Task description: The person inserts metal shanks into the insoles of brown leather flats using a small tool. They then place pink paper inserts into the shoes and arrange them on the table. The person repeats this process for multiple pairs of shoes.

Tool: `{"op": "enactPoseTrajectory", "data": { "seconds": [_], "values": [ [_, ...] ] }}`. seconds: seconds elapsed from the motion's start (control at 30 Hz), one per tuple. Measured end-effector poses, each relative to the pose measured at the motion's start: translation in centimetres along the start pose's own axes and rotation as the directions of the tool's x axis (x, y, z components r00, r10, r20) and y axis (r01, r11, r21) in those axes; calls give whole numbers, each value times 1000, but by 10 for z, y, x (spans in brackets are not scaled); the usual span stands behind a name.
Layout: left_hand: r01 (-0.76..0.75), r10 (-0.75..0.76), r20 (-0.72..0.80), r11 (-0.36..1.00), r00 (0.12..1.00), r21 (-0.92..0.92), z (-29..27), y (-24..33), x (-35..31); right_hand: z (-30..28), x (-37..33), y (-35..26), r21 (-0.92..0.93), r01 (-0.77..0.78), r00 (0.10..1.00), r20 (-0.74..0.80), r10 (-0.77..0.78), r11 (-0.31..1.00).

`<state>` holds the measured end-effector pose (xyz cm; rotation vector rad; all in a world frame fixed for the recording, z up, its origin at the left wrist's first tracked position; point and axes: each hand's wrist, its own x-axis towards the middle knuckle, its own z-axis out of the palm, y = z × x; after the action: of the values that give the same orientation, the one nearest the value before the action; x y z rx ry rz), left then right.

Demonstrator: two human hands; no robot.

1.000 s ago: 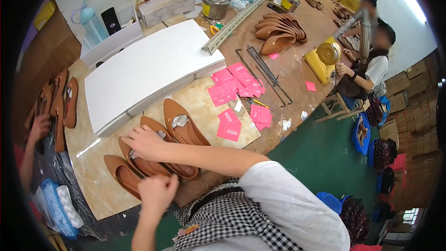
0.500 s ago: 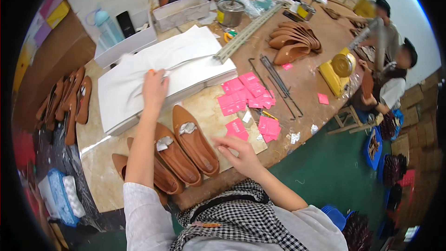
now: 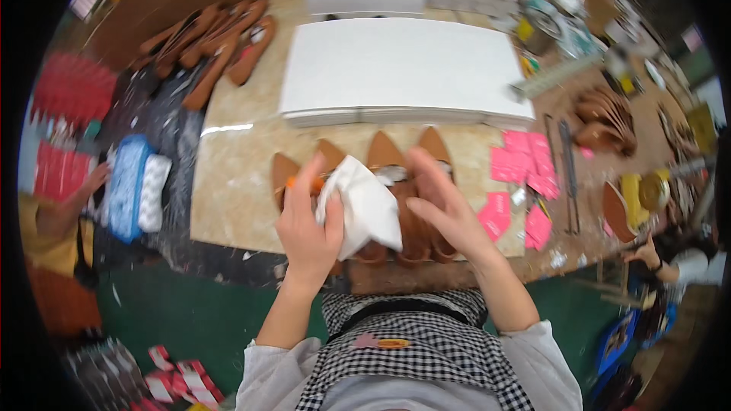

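My left hand [image 3: 308, 230] is closed on a sheet of white tissue paper [image 3: 364, 209], partly crumpled, in front of my body. Something orange [image 3: 292, 182] covers one of its fingertips. My right hand [image 3: 451, 209] is just right of the paper, fingers apart and holding nothing. Beneath both hands, several brown pointed flat shoes [image 3: 432, 144] stand in a row at the table's near edge, partly hidden by the hands and paper. White stuffing [image 3: 391, 175] shows inside one of them. Behind the row lies a thick stack of white paper [image 3: 403, 68].
Pink cards [image 3: 518, 161] and dark metal rods [image 3: 568, 175] lie to the right. Farther right are nested brown shoe pieces [image 3: 601, 118] and a yellow scale [image 3: 633, 202]. More brown flats [image 3: 251, 49] lie back left. People's hands show at both sides.
My left hand has come back from the paper stack with a white sheet and now holds it over the shoes. My right hand has moved in beside it. The view has turned left.
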<state>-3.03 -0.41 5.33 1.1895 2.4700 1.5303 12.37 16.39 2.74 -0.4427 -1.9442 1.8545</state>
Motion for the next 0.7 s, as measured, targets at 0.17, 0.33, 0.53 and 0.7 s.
{"op": "enactPoseTrajectory", "data": {
  "seconds": [0.17, 0.33, 0.53, 0.7],
  "values": [
    [433, -351, 255, 673, 901, -600, -18, -40, -30, 98, 17, 7, -301, 167, 966, 239, -95, 939],
    [-156, 57, 310, 940, 949, 304, -31, -67, -84, 119, 78, 24, -142, -107, 934, 325, 148, 984],
    [-214, 49, 395, 897, 917, 388, -7, -46, -88, 197, 109, 113, -783, 509, 859, 435, -271, 358],
    [-198, 50, 366, 903, 929, 381, -6, -50, -94, 180, 98, 75, -819, 435, 899, 375, -224, 375]
  ]
}}
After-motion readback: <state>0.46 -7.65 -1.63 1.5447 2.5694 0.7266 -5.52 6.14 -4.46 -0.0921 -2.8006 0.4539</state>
